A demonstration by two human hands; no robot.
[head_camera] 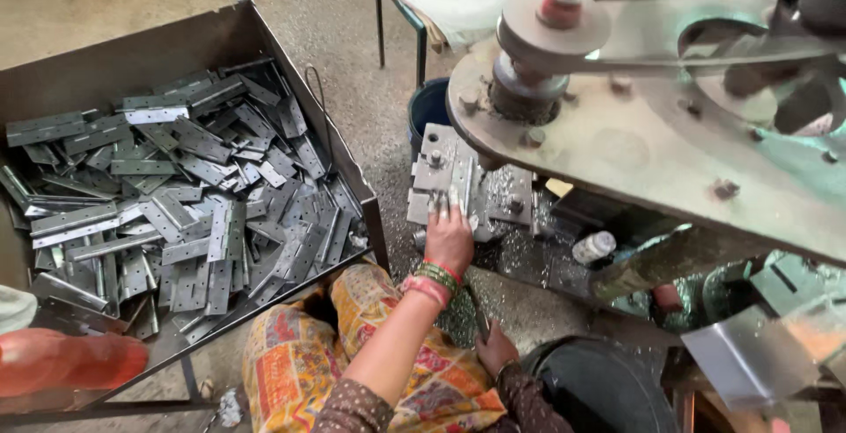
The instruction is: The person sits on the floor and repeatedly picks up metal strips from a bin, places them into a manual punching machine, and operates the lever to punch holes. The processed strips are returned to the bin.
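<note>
My left hand (449,237), with bangles at the wrist, reaches forward to the metal fixture block (432,164) under the big machine. Its fingertips hold a narrow grey hinge leaf (462,179) upright against that block. My right hand (495,350) rests low by my knee, closed around a thin dark metal strip (477,310) that sticks up from it. A large metal bin (264,37) on my left is heaped with several flat grey hinges (194,195).
The machine's heavy round plate (634,142) with a pulley (551,19) and belts overhangs the fixture. A dark blue bucket (427,107) stands behind it, a black round tub (599,384) by my right knee. Metal shavings cover the floor. An orange-red object (62,358) lies at the lower left.
</note>
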